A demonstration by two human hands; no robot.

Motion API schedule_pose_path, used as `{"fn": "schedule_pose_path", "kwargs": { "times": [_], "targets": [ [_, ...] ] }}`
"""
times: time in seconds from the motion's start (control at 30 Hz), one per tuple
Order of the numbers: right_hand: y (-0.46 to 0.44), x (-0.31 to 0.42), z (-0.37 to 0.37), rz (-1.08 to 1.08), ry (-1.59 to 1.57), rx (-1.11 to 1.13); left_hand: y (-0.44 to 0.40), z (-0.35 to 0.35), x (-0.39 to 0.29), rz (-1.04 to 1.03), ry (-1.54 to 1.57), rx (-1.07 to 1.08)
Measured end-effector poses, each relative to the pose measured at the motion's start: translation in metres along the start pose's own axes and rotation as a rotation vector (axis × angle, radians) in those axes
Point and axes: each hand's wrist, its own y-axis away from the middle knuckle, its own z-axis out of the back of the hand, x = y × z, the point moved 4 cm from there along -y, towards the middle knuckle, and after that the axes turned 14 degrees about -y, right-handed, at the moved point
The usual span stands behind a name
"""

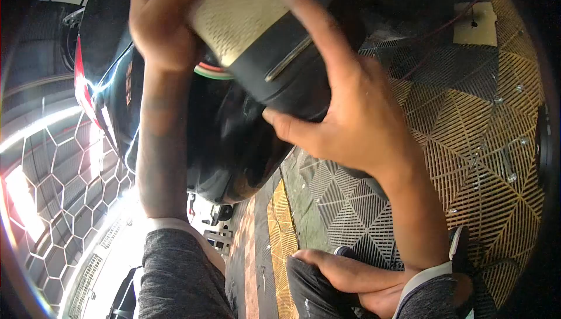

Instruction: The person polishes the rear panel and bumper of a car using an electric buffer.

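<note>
Tilted across the top middle is a hand-held tool that looks like a polisher, with a beige dimpled cover [242, 18] and a black body [274, 64] that has a long slot. My left hand [166, 23] is closed round the beige end, its fingers partly hidden and blurred. On the black end, my right hand [356, 114] grips with the thumb below and the index finger stretched along the far side. Behind the tool shows a curved red and green edge [213, 72]; I cannot tell what it belongs to. A glossy black car panel [216, 143] lies just behind.
Interlocking slatted floor tiles [461, 126] in yellow and grey spread over the right. A beige flat piece [476, 23] lies there, near a thin red hose [453, 23]. Hexagon lights [58, 173] glare at left. Low down are dark trousers [312, 287] and a bare limb [345, 272].
</note>
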Motion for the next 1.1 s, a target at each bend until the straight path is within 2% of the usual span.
{"fn": "schedule_pose_path", "kwargs": {
  "times": [0.1, 0.2, 0.33, 0.43, 0.47, 0.57, 0.63, 0.7, 0.73, 0.77, 0.9, 1.0, 1.1],
  "targets": [
    [0.011, -0.002, -0.019, 0.027, -0.002, -0.010, 0.016, 0.056, 0.030, -0.086, -0.190, -0.071],
    [0.024, 0.000, -0.044, 0.018, -0.046, 0.023, 0.050, 0.052, 0.017, -0.132, -0.216, -0.061],
    [0.045, 0.011, -0.072, -0.134, -0.080, 0.148, 0.098, 0.073, 0.015, -0.210, -0.294, -0.099],
    [0.056, 0.023, -0.088, -0.237, -0.117, 0.313, 0.139, 0.094, 0.016, -0.095, -0.393, -0.346],
    [0.061, 0.023, -0.095, -0.139, -0.066, 0.247, 0.149, 0.098, 0.014, -0.083, -0.371, -0.327],
    [0.070, 0.031, -0.110, -0.093, -0.122, 0.262, 0.187, 0.101, 0.007, -0.054, -0.402, -0.381],
    [0.075, 0.036, -0.117, -0.119, -0.111, 0.335, 0.214, 0.111, 0.007, -0.056, -0.310, -0.359],
    [0.082, 0.040, -0.130, -0.112, -0.122, 0.419, 0.245, 0.117, 0.006, -0.005, -0.410, -0.408],
    [0.082, 0.045, -0.129, -0.172, -0.129, 0.521, 0.264, 0.117, 0.009, 0.059, -0.265, -0.598],
    [0.085, 0.049, -0.129, -0.173, -0.128, 0.525, 0.280, 0.116, 0.012, 0.123, -0.112, -0.786],
    [0.092, 0.059, -0.126, -0.263, -0.107, 0.633, 0.291, 0.085, 0.010, 0.132, -0.113, -0.738],
    [0.080, 0.062, -0.100, -0.436, -0.044, 0.842, 0.287, 0.062, 0.018, 0.185, -0.031, -0.857],
    [0.067, 0.064, -0.070, -0.402, 0.085, 0.830, 0.266, 0.035, 0.022, 0.146, 0.067, -0.894]
  ]
}}
